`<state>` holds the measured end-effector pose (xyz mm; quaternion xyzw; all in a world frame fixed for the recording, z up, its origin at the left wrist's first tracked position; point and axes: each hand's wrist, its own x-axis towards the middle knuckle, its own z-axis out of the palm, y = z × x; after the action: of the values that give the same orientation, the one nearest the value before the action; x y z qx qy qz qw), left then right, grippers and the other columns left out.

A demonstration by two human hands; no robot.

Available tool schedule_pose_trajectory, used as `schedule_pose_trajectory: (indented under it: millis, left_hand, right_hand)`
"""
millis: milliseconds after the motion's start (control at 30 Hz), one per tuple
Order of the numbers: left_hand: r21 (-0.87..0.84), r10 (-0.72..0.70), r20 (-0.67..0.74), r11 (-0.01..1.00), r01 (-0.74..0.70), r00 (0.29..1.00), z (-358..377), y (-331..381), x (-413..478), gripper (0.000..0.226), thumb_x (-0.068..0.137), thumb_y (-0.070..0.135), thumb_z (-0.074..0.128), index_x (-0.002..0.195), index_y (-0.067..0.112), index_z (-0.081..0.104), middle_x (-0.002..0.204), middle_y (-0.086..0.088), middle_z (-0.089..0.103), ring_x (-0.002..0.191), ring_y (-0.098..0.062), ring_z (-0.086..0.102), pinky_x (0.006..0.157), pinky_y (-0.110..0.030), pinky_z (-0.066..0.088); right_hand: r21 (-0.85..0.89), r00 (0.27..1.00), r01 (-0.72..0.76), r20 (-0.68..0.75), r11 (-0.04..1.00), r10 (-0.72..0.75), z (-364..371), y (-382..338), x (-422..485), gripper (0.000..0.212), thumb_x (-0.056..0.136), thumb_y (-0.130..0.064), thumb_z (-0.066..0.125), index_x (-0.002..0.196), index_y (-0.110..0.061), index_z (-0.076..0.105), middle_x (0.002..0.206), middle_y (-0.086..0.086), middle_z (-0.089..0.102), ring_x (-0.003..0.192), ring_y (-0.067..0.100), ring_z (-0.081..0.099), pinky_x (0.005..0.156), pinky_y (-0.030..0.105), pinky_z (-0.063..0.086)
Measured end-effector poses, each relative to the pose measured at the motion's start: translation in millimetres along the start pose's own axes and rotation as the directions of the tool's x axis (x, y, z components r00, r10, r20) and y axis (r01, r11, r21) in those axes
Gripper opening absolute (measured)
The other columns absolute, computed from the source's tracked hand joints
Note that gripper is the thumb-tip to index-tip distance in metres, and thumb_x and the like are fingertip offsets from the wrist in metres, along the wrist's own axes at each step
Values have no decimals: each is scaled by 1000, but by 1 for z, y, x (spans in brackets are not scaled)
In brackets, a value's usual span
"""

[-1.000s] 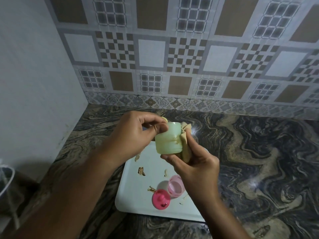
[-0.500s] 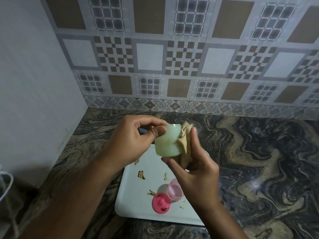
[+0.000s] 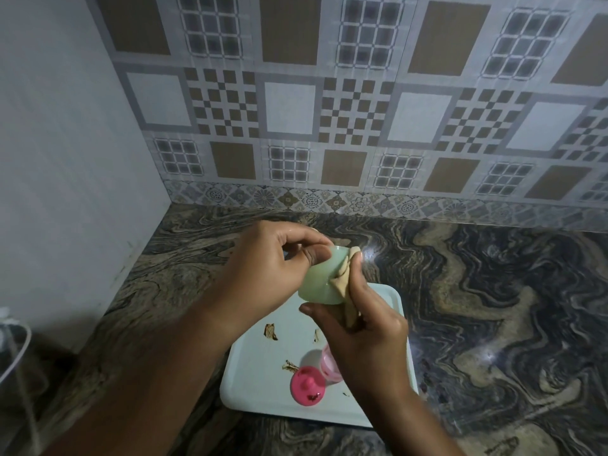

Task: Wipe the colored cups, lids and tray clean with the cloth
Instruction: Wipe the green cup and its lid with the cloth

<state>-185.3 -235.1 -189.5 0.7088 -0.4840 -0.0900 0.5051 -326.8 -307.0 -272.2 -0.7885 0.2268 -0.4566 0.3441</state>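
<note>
L hand [image 3: 263,268] pinches green cup [image 3: 317,284] at its rim, thumb and fingers curled; cup is tilted, held in air over the far edge of the tray [image 3: 256,373]. R hand [image 3: 368,330] grips folded beige cloth [image 3: 345,281], fingers curled round it, cloth pressed to cup's right side. Tray sits on counter [image 3: 493,307]; brown smears [image 3: 270,331] toward its left edge. Pink lid [image 3: 307,386], w/ dark specks, near tray's near edge; pink cup [image 3: 329,366] just beside it, partly hidden by R wrist.
</note>
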Motion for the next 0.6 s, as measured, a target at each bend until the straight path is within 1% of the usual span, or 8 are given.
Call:
schedule_pose_trajectory:
  millis: [67, 133, 233, 300, 333, 433, 500, 600]
  left_hand:
    - [-61, -32, 5, 998, 32, 999, -1, -1, -1, 13, 85, 36, 73, 97, 36, 77, 95, 21, 75, 91, -3, 70, 80, -28, 58]
    - [-133, -61, 53, 989, 67, 997, -8, -5, 0, 26, 85, 40, 67, 107, 29, 76, 102, 16, 76, 97, -2, 70, 84, -32, 58]
    - [-187, -96, 102, 976, 114, 990, -13, -11, 6, 18, 81, 35, 69, 94, 26, 77, 95, 14, 76, 94, -6, 71, 82, -36, 59]
    - [-185, -109, 107, 974, 128, 988, -10, -11, 9, 2, 82, 28, 72, 83, 29, 73, 84, 17, 73, 84, -3, 69, 77, -35, 59]
    - [-137, -87, 94, 986, 99, 992, -7, -11, 9, 9, 84, 24, 74, 80, 32, 72, 81, 19, 72, 81, -3, 68, 76, -36, 59]
    - [-79, -32, 46, 996, 35, 998, 0, -5, 6, 7, 85, 27, 74, 82, 33, 73, 83, 16, 73, 82, -6, 69, 79, -40, 60]
    - [-142, -46, 63, 988, 55, 997, -2, -3, 5, 12, 85, 38, 71, 91, 31, 77, 91, 13, 76, 89, -8, 71, 83, -40, 60]
    - [-232, -101, 128, 964, 129, 987, -5, -8, 8, 22, 81, 39, 69, 97, 26, 77, 97, 6, 77, 95, -12, 72, 86, -39, 60]
  right_hand:
    - [103, 998, -46, -33, 994, 50, -3, -1, 3, 86, 75, -54, 81, 146, -15, 52, 80, 11, 70, 71, 9, 68, 68, 37, 61]
    - [233, 993, -101, -31, 967, 111, -7, 0, 7, 83, 74, -51, 83, 146, -25, 51, 75, -1, 70, 67, 18, 74, 60, 44, 60]
    - [231, 998, -67, 2, 971, 68, -9, 2, 9, 86, 70, -43, 86, 144, -19, 49, 76, -28, 65, 66, -7, 64, 60, 40, 63]
    - [111, 999, 30, -16, 993, -28, -7, 2, 9, 88, 71, -43, 86, 143, -10, 51, 74, -25, 58, 64, 2, 60, 64, 31, 61]
    - [11, 994, 100, -36, 995, -100, -6, 3, 9, 86, 71, -40, 88, 141, -5, 53, 80, -21, 63, 68, 11, 63, 67, 26, 59]
    - [-76, 979, 176, -91, 981, -183, -3, 4, 8, 82, 69, -37, 87, 135, 1, 57, 102, 8, 76, 87, 20, 72, 78, 22, 58]
    - [45, 985, 95, -148, 994, -87, -2, 2, 9, 86, 67, -43, 88, 136, -2, 58, 90, -5, 74, 75, -2, 62, 71, 21, 57]
    - [365, 983, -100, -106, 925, 148, -2, 3, 10, 89, 66, -50, 89, 142, -19, 56, 93, 13, 71, 75, 6, 52, 59, 46, 60]
